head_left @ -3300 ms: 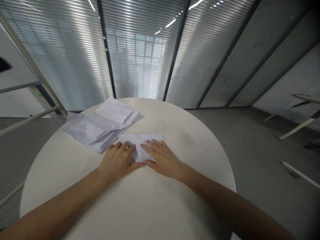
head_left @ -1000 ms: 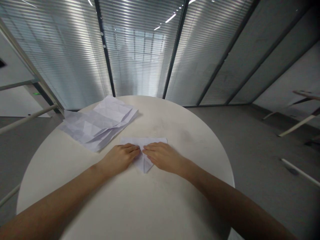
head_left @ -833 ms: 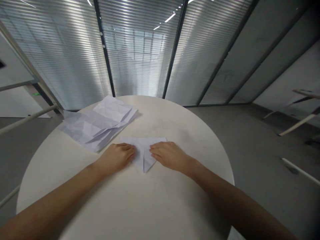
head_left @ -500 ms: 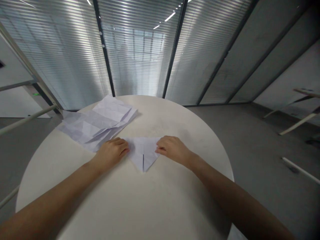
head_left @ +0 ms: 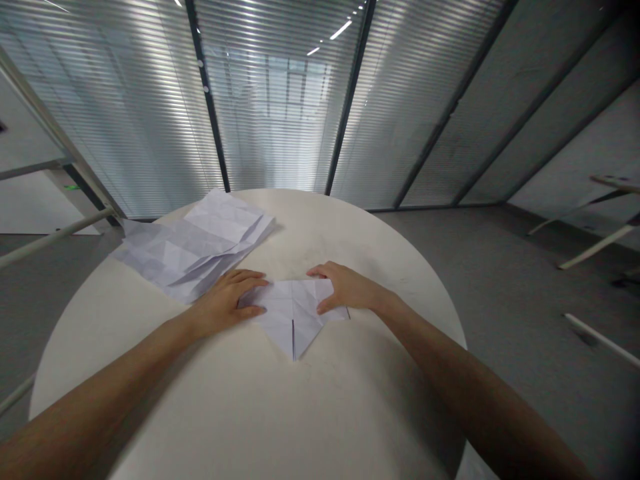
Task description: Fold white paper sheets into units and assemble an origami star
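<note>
Left hand (head_left: 226, 301) and right hand (head_left: 350, 288) touch folded paper (head_left: 291, 312) (grip unclear), pointed toward the surface's (head_left: 280, 413) near edge; sides seemingly unflattened.

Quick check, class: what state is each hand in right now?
Left hand: open, at the left end of the folded paper.
Right hand: open, curved around the right end of the folded paper.

Head-worn view, facing forward and down, near above round table (head_left: 285, 413)
</note>
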Demonstrator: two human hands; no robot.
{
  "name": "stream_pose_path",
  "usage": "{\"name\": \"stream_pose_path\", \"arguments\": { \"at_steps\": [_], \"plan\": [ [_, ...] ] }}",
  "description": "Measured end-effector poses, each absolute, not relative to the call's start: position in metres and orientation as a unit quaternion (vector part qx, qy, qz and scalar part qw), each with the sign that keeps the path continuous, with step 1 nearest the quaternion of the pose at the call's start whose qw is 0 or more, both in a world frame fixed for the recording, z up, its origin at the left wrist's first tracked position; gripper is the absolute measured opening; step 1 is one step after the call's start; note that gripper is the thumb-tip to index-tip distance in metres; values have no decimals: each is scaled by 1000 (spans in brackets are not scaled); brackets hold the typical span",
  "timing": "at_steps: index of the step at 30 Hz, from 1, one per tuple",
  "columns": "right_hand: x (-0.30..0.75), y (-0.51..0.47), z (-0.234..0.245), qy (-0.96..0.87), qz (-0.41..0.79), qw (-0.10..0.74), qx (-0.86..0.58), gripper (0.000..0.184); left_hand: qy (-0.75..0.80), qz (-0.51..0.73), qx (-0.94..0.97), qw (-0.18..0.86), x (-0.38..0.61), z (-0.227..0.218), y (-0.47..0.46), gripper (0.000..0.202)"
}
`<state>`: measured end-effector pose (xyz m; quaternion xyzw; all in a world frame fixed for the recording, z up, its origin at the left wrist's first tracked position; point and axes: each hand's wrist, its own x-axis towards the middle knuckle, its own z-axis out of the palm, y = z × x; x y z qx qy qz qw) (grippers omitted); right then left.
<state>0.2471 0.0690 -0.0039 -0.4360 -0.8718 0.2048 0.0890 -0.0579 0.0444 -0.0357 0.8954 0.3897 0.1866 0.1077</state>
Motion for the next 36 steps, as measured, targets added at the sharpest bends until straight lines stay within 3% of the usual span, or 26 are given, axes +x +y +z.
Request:
{"name": "stream_pose_path", "arguments": {
  "at_steps": [9, 15, 19, 22, 26, 29, 33, 36],
  "plan": [
    [235, 52, 15, -882, 161, -19, -443, 51, 396, 154, 898, 117, -54, -30, 40, 70],
    [230, 43, 21, -872, 156, 49, -461, 19, 413, 180, 881, 145, -54, -30, 36, 87],
    [228, 40, 25, -862, 114, 122, -479, 11, 431, 262, 840, 198, -52, -27, 36, 92],
    [225, 36, 27, -863, 42, 172, -474, 3, 460, 326, 806, 178, -50, -24, 35, 75],
    [222, 26, 30, -880, -69, 238, -405, 23, 439, 408, 799, 47, -47, -11, 28, 30],
    [224, 20, 30, -891, -100, 274, -348, 30, 390, 456, 797, -67, -50, -1, 22, 8],
    [228, 20, 23, -912, -90, 252, -312, 29, 360, 406, 819, -187, -59, 0, 23, 14],
    [229, 26, 12, -935, -91, 183, -291, 30, 314, 308, 879, -183, -63, -6, 28, 22]
  ]
}}
